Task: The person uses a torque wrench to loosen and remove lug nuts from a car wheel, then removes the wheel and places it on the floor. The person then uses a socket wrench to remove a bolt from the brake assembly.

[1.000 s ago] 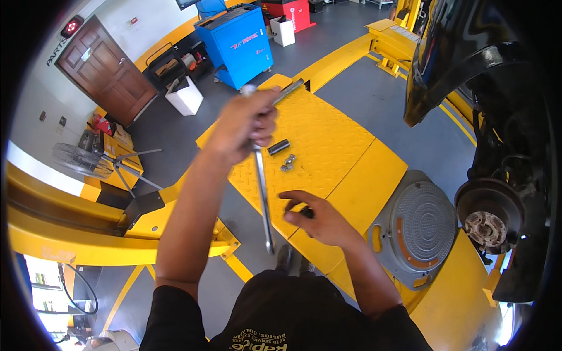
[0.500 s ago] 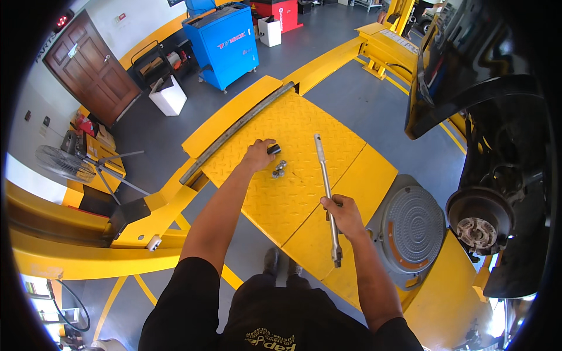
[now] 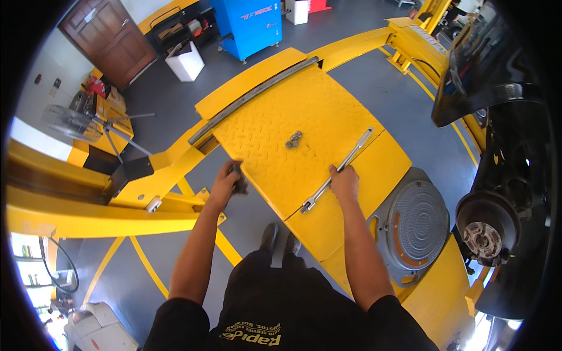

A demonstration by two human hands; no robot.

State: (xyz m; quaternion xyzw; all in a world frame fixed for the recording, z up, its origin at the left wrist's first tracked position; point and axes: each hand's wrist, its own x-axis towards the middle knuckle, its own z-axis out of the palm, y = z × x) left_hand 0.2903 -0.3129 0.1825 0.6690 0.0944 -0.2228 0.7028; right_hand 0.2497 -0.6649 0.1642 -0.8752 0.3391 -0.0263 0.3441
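My right hand (image 3: 345, 182) is closed around the middle of a long silver breaker bar (image 3: 355, 153). The bar slants over the yellow tread-plate platform (image 3: 263, 126), its swivel head toward me; whether it rests on the plate I cannot tell. Just off the platform's left edge, my left hand (image 3: 224, 184) has its fingers curled round a dark thing (image 3: 239, 179), too blurred to name. Several small metal nuts (image 3: 294, 139) lie bunched on the plate between the hands, touched by neither.
A round grey turntable plate (image 3: 417, 225) is set into the platform at right. Beyond it is a dark vehicle with a bare wheel hub (image 3: 483, 238). Yellow lift arms (image 3: 105, 219) run along the left. A blue tool cabinet (image 3: 249, 26) and white bin (image 3: 185, 61) stand farther back.
My left hand has drawn back from beside the nuts to the platform's edge; the black socket at its fingers has left the plate. The breaker bar has swung to a diagonal.
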